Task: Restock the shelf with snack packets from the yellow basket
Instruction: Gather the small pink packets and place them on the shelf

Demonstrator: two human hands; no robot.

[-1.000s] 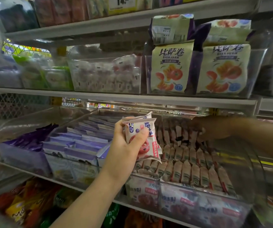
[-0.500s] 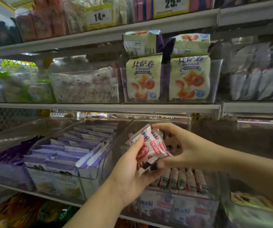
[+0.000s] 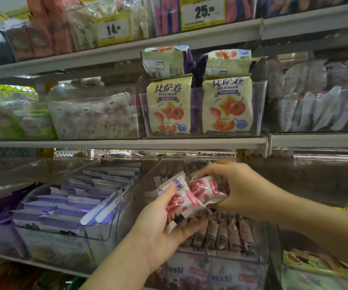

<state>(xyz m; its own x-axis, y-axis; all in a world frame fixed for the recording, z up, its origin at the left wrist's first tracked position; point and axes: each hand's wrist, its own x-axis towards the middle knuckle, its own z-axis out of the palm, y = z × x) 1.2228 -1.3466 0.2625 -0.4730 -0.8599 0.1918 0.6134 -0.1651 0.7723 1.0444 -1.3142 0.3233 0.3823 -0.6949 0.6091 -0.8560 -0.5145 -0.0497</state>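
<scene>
My left hand (image 3: 158,233) grips a small stack of white snack packets with red print (image 3: 181,203), thumb across the top one. My right hand (image 3: 236,185) pinches a second such packet (image 3: 205,188) by its right end, just beside the stack. Both hands hover over a clear bin (image 3: 139,193) on the lower shelf, where a row of the same packets (image 3: 225,233) stands on edge. The yellow basket is out of view.
Left of this bin sits a clear bin of purple-and-white packets (image 3: 81,206). The shelf above (image 3: 127,143) carries tomato-print bags (image 3: 170,107) and other bins. Price tags reading 14 (image 3: 113,30) and 25 (image 3: 203,11) hang on the top shelf. A bin at right (image 3: 307,178) looks bare.
My right hand came out of the back of the bin and took hold of one packet from the stack in my left hand. The view has tilted up and shifted left.
</scene>
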